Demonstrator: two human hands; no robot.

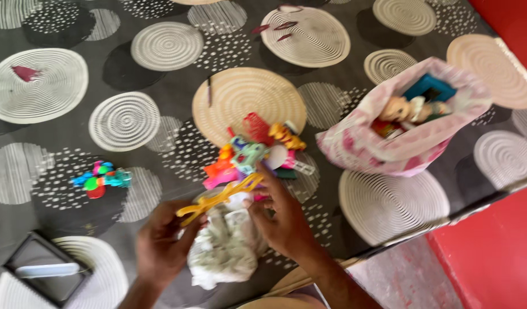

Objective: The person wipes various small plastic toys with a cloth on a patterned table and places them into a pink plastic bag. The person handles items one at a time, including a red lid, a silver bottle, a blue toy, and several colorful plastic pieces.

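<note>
My left hand [160, 243] and my right hand [280, 220] both grip a crumpled whitish cloth bundle [226, 246] low in the middle. A yellow plastic toy [217, 198] lies across the top of the bundle between my hands; the left fingers touch its end. Just beyond my right hand sits a heap of small colourful plastic toys [255, 151] on the patterned mat [160, 80].
A pink and white cloth bag [366, 146] holding a doll and other toys stands open at the right. A small cluster of bright toys [100, 178] lies at the left. A dark tray with a white object [46, 269] is at the bottom left. Red floor [492, 252] borders the mat.
</note>
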